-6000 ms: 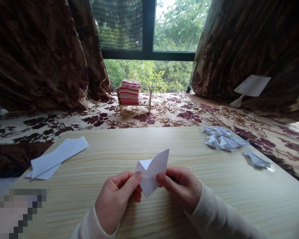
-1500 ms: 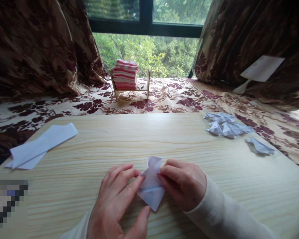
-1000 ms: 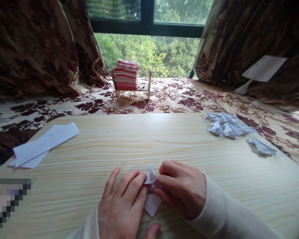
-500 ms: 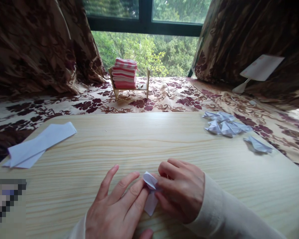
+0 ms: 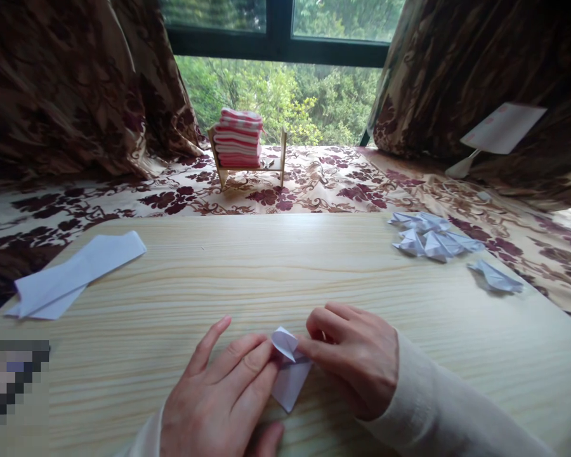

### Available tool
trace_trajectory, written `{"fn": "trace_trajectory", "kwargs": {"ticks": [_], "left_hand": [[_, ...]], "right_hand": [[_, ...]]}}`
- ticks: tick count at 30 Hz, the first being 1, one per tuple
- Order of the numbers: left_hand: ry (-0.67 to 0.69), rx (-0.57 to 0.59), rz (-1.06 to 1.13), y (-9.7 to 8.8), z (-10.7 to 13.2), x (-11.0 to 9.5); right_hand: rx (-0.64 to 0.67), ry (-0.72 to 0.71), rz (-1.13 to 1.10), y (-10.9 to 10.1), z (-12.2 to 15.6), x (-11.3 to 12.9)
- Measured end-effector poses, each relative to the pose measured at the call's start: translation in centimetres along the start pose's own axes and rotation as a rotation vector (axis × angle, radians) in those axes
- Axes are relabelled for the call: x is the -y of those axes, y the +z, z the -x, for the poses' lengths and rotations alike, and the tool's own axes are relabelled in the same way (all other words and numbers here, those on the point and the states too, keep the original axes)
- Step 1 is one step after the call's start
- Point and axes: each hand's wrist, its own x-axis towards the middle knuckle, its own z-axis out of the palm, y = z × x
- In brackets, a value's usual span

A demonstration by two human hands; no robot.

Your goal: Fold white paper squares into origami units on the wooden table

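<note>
A small piece of white folded paper [image 5: 291,384] lies on the table near its front, with a pointed lower end and a curled flap standing up at the top. My left hand [image 5: 226,387] is flat on its left side, index and middle fingertips holding the paper down, little finger lifted away. From the right, my right hand [image 5: 356,358] has its index finger and thumb side at the flap's edge, the other fingers curled in. The right thumb is mostly hidden behind the hand.
Long folded paper strips [image 5: 76,273] lie at the table's left. Several folded paper pieces [image 5: 433,238] are heaped at the far right, one single piece [image 5: 497,277] beside them. Beyond the table, a small wooden rack [image 5: 252,169] bears pink-and-white folded cloths [image 5: 239,139]. A white lamp [image 5: 504,129] stands at right.
My right hand has shifted slightly right, off the paper's lower part, so more of the pointed lower end shows. My left hand has stayed nearly in place.
</note>
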Motion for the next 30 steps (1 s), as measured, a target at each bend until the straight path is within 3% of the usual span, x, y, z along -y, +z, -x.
{"fn": "trace_trajectory", "kwargs": {"ticks": [5, 15, 30], "left_hand": [[0.007, 0.005, -0.009, 0.17, 0.09, 0.01], [-0.107, -0.024, 0.063, -0.35, 0.65, 0.04], [-0.102, -0.046, 0.029, -0.41, 0.55, -0.37]], "right_hand": [[-0.035, 0.016, -0.014, 0.49, 0.14, 0.24], [0.003, 0.032, -0.025, 0.21, 0.1, 0.01], [0.007, 0.001, -0.02, 0.33, 0.12, 0.12]]}}
